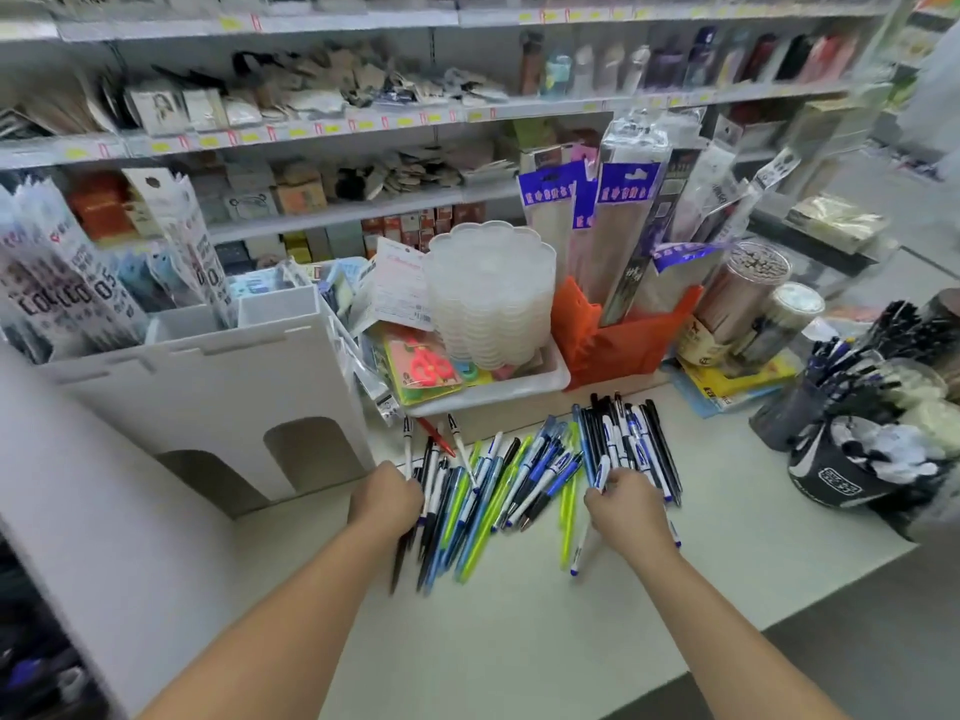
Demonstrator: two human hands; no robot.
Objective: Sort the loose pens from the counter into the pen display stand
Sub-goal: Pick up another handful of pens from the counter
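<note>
A spread of loose pens (519, 475), blue, black, white and yellow-green, lies on the pale counter (519, 631). My left hand (387, 498) sits at the left end of the pile, fingers curled round a bundle of several pens that stick out below it. My right hand (621, 504) is at the right side of the pile and pinches a white pen with a blue tip. The white pen display stand (208, 387), with open top compartments and arched cutouts, stands at the left of the counter.
A white tray (519, 389) with stacked clear lids and packets sits behind the pens, beside an orange holder (618, 345). Round tubs of pens (852, 444) crowd the right end. Stocked shelves rise behind. The counter's front edge runs along the lower right.
</note>
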